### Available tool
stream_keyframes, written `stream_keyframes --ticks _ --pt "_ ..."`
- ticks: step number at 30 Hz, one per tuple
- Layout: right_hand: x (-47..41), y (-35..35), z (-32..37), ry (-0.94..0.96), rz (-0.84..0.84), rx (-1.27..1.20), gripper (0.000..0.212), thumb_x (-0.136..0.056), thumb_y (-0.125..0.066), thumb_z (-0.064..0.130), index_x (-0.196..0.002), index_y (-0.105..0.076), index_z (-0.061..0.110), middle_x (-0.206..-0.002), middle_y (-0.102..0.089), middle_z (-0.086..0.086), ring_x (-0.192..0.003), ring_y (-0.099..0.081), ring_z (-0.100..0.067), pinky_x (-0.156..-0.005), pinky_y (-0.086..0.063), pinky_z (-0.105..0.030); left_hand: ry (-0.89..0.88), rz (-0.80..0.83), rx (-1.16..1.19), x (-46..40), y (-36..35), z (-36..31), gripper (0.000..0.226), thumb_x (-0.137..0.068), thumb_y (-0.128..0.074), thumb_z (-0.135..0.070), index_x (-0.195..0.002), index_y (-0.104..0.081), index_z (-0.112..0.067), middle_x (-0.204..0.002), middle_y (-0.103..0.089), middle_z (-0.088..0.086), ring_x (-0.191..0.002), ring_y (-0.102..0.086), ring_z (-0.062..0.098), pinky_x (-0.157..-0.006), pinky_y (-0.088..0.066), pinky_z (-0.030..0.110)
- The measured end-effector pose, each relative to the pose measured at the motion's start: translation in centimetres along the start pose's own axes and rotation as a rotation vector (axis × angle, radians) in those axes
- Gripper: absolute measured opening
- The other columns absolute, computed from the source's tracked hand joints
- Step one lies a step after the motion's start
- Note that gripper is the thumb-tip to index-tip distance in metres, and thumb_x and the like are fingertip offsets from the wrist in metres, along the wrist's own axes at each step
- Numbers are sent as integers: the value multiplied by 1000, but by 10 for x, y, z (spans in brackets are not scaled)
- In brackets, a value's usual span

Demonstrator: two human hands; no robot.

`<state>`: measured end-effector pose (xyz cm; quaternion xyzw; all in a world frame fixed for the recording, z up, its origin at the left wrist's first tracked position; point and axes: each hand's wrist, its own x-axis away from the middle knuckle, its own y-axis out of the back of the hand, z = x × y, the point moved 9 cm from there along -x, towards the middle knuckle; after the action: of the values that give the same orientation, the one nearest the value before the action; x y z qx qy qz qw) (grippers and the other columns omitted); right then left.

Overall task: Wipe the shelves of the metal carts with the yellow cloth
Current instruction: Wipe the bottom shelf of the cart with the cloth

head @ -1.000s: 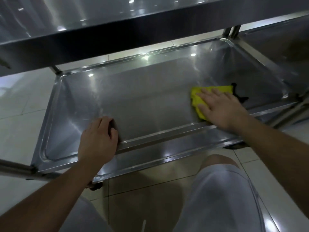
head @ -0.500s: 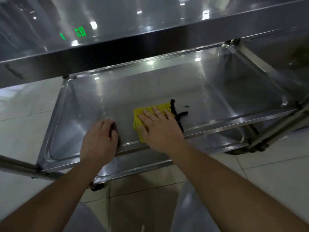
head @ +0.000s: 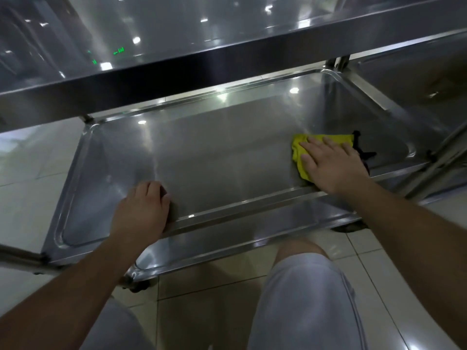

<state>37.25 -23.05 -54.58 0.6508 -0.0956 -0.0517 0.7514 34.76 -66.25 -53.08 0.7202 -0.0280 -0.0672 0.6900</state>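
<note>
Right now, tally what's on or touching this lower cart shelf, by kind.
Yellow cloth: 1, flat on the lower shelf
Black cloth or tie at the yellow cloth's far edge, kind unclear: 1
Hands: 2, right hand pressing the cloth, left hand gripping the front rim
Total: 4

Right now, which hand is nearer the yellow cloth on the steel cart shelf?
Right. The right hand lies flat on the yellow cloth, pressing it onto the steel cart shelf. The left hand grips the shelf's front rim, well off to the cloth's left.
</note>
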Motion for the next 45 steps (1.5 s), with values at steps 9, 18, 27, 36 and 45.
stream_keyframes --ticks 9,18,27,36,45 --pt "2 3 -1 50 -10 1 59 -107 -16 59 -163 -19 42 -171 -14 18 -159 -9 -14 -127 -7 -51 -209 -56 207 -15 -2 -146 59 -98 -30 -51 -128 -63 -12 -128 -62 15 -113 -60 40 -98 -50 48" --pt "-22 18 -110 -117 -21 -1 59 -105 -23 60 -161 -26 41 -171 -19 14 -158 -15 -18 -126 -9 -57 -244 27 186 -25 -26 -169 68 -94 -26 -61 -149 -48 -27 -154 -47 1 -137 -47 28 -114 -38 48" --pt "-88 24 -17 -121 -85 -37 64 -95 -23 58 -144 -49 27 -153 -50 -7 -138 -48 -32 -115 -34 -53 -241 27 170 -22 -25 -171 67 -94 -30 -63 -152 -45 -32 -159 -43 -7 -145 -38 20 -119 -32 45" --pt "-113 0 133 467 69 51 70 -100 -23 72 -163 -19 42 -172 -15 14 -159 -9 -22 -126 -1 -56 -252 24 136 -20 -24 -172 64 -96 -35 -55 -154 -44 -30 -160 -41 -6 -147 -36 18 -120 -28 40" --pt "-168 53 -91 -55 -82 65 80 -93 -27 78 -155 -41 30 -163 -38 -10 -145 -40 -39 -118 -31 -54 -247 10 165 -18 -21 -172 63 -96 -33 -53 -154 -44 -31 -160 -41 -8 -148 -35 16 -119 -27 38"
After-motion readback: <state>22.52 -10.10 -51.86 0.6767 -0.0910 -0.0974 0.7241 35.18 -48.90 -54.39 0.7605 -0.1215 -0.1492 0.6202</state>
